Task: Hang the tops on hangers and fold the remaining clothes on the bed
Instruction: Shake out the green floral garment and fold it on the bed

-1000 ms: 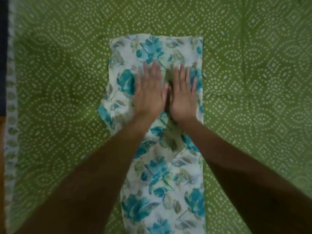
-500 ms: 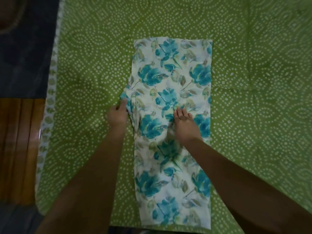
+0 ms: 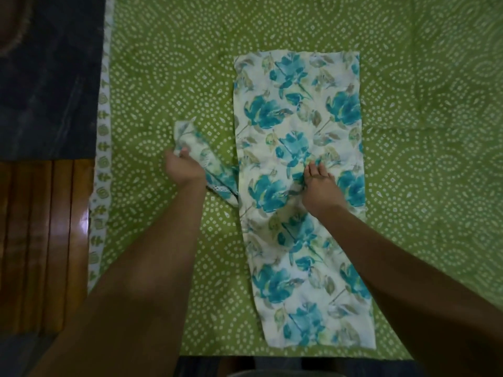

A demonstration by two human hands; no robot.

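On the green bedspread (image 3: 408,186): we have the floral garment (image 3: 299,148) lying flat as a long strip.
Long axis: we read it as running from the far end down to the near edge of the bed, with the strip slightly right of the middle.
Side flap (image 3: 201,156): it sticks out to the left from the strip's left edge, about halfway along.
Left hand (image 3: 183,168): our fingers are curled round the flap's outer end, well left of the strip.
Right hand (image 3: 321,186): it rests on the middle of the strip; whether it pinches cloth or only presses, we cannot tell.
Nearer hand: the left one already holds the flap, so it leads.
Next move, as we judge it: we carry the flap rightward, across the long axis, onto the strip while the right hand pins the cloth.
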